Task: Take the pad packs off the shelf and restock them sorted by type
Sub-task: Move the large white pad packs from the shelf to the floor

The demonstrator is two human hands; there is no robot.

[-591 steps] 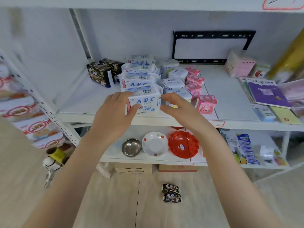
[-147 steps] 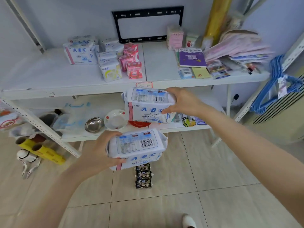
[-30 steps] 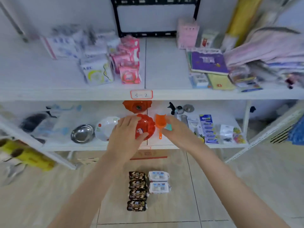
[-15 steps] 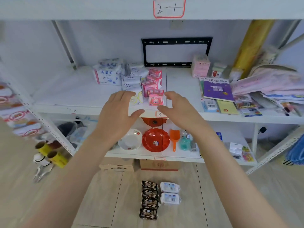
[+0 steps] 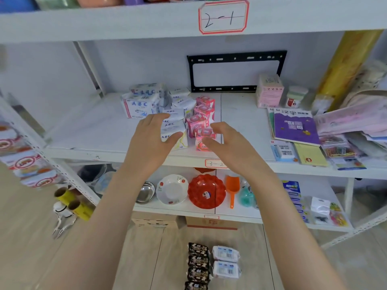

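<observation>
The left hand (image 5: 149,141) and right hand (image 5: 229,147) reach forward, fingers (image 5: 156,120) spread and loosely curved, gripping nothing (contact unclear). White ABC packs (image 5: 173,128) sit just past the left fingers and pink packs (image 5: 199,124) beyond the right fingertips, all on the shelf (image 5: 90,132).

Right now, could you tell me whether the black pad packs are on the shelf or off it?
Off it: the black packs lie in a column on the floor, beside two white packs.
</observation>
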